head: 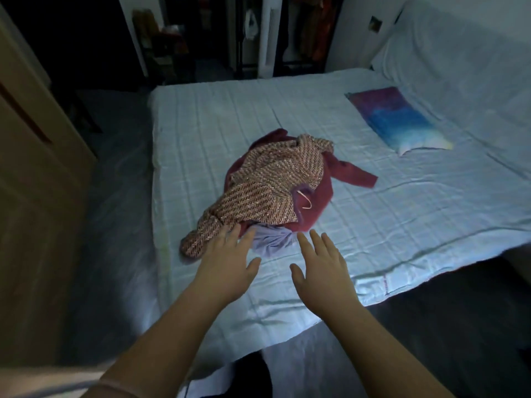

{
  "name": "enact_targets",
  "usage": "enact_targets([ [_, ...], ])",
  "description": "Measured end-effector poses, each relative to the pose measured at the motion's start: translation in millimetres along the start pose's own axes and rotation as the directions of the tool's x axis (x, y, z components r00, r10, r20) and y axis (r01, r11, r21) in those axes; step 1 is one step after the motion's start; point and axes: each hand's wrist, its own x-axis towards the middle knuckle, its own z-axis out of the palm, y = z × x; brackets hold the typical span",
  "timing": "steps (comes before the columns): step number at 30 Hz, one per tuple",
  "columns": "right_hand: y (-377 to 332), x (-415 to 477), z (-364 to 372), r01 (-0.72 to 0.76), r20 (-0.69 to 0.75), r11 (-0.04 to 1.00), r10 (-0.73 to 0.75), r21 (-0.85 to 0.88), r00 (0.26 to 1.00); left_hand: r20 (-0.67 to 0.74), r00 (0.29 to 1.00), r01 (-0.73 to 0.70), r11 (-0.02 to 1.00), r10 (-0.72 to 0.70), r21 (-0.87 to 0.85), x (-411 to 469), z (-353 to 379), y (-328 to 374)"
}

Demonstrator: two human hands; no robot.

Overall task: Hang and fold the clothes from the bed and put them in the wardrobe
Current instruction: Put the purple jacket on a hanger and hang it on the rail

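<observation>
A heap of clothes lies in the middle of the bed: a brown patterned garment on top, a dark red garment beneath it, and a pale lilac garment at the near edge. A thin hanger hook pokes out of the heap. My left hand reaches out with straight fingers, its fingertips at the near edge of the patterned and lilac cloth. My right hand is stretched flat just right of the lilac garment, holding nothing.
A purple and blue pillow lies at the bed's far right, with a larger covered cushion behind it. A wooden door or wardrobe panel stands at the left. Dark shelves with hanging clothes sit beyond the bed.
</observation>
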Motion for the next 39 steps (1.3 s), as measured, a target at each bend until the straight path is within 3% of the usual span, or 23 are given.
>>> enact_targets([
  [6,31,116,12,-0.016,0.134,0.999,0.022,-0.043,0.991,0.088,0.996,0.025,0.998,-0.021,-0.049,116,25,-22],
  [10,53,179,18,-0.05,0.128,0.999,0.052,-0.014,0.99,0.144,0.99,0.005,0.999,0.0,-0.034,183,39,-29],
  [15,95,226,35,-0.154,0.203,0.988,0.148,0.013,0.968,0.184,0.983,-0.005,0.997,0.019,-0.076,250,45,-12],
  [22,171,308,68,-0.166,0.3,0.986,0.151,0.025,0.942,0.244,0.969,0.082,0.982,-0.039,-0.169,332,83,13],
  [29,250,421,129,-0.062,0.427,0.987,-0.006,0.146,0.904,0.226,0.957,0.234,0.946,-0.183,-0.223,418,131,47],
  [36,300,549,184,0.191,0.499,0.971,-0.238,0.144,0.833,0.258,0.904,0.372,0.925,-0.34,-0.084,496,201,71],
  [39,305,585,206,0.401,0.537,0.91,-0.391,0.105,0.747,0.242,0.87,0.435,0.9,-0.43,0.037,507,213,72],
])
